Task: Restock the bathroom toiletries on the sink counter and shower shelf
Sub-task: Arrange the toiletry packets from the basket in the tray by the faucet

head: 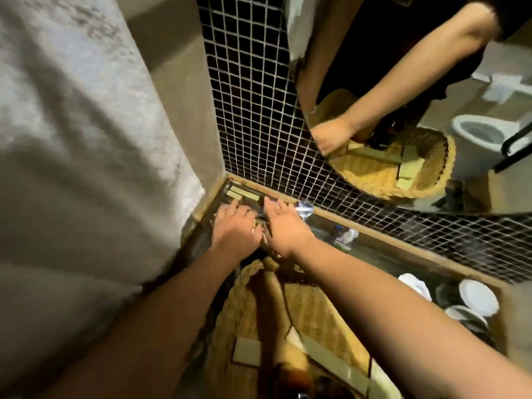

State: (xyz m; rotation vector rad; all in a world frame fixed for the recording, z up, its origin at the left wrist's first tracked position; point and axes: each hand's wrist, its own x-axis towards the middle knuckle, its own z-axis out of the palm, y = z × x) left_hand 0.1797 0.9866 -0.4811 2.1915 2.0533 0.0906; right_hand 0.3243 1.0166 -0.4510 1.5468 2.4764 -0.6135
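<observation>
Head view: left hand (234,226) and right hand (283,226) side by side over a dark tray (227,187) in the far left counter corner, palms down, fingers spread flat; whether either pinches anything is hidden under the palms, cannot tell. Pale boxes (243,192) lie flat in the tray just beyond the fingertips. More such packets (246,349) in the wicker basket (316,306) near, under the forearms. Likely light, stiff card, easy to dent; best pinched by the long edges, thumb against fingers. Bottles (347,236) right of the hands, cups (478,296) further right, mirror (403,82) on the tiled wall. No writing or brand readable, too blurred
</observation>
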